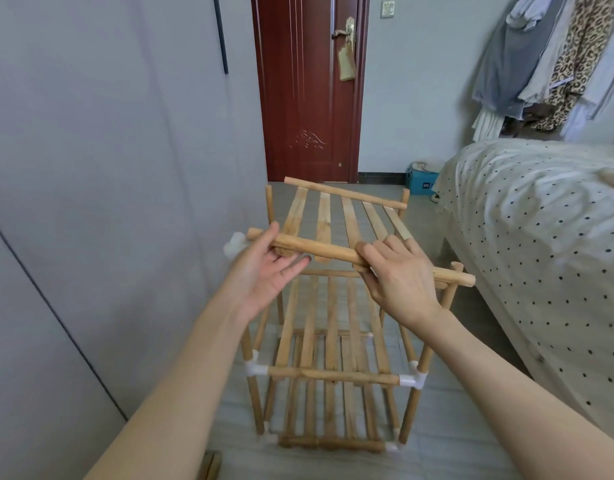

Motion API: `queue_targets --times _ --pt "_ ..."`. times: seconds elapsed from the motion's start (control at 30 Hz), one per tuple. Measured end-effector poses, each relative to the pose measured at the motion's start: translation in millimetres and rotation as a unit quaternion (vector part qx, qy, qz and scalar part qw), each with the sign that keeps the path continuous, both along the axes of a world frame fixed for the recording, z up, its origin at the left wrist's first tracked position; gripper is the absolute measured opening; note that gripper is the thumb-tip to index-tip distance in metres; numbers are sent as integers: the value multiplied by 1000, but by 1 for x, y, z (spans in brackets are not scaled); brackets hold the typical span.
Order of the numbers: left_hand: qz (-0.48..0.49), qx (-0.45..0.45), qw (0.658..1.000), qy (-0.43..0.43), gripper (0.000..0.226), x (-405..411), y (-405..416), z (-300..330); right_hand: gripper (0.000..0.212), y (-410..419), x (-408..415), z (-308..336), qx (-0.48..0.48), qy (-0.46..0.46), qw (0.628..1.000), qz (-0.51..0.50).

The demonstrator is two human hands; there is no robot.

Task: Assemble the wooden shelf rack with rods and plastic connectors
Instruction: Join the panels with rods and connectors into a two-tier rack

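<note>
Rack [333, 375] stands on the tiled floor [437, 445] between a grey wall [90, 168] and a bed [541, 237] with a dotted cover, its upright rods joined to two lower slatted tiers by white connectors [412, 379]. A red-brown door [305, 98] closes the far end of the room, and clothes [555, 57] hang above the bed. Held over the rack's top, tilted with its right end lower, is a loose shelf [347, 223] of slats fixed between two rods; its near right end lies just beside the top of the near right upright [451, 292]. The right hand [399, 282] grips the shelf's near rod from above, fingers curled over it onto the slats. The left hand [267, 268] is palm up under the same rod's left part, thumb over the top, fingers loosely extended below. A white connector [234, 244] shows just left of that hand, blurred. A blue box [421, 183] sits by the far wall.
</note>
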State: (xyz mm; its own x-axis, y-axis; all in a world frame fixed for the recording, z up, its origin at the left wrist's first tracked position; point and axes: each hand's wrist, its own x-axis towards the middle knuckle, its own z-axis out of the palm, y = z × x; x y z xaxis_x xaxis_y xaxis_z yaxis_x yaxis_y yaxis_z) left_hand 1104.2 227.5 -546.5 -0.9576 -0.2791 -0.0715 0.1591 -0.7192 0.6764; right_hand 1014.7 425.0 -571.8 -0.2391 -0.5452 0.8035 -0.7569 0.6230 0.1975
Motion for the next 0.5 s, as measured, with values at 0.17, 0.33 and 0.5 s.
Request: queue_targets --times 0.17,0.33,0.5 --pt "79 56 995 -27 12 -11 12 -5 9 -8 3 1 -3 -8 999 -50" --pt "85 80 992 -53 14 -15 22 -12 23 -11 3 -3 30 -88 992 -87" --pt "82 24 993 -86 18 -16 25 -11 18 -18 -1 -2 25 -68 996 -42"
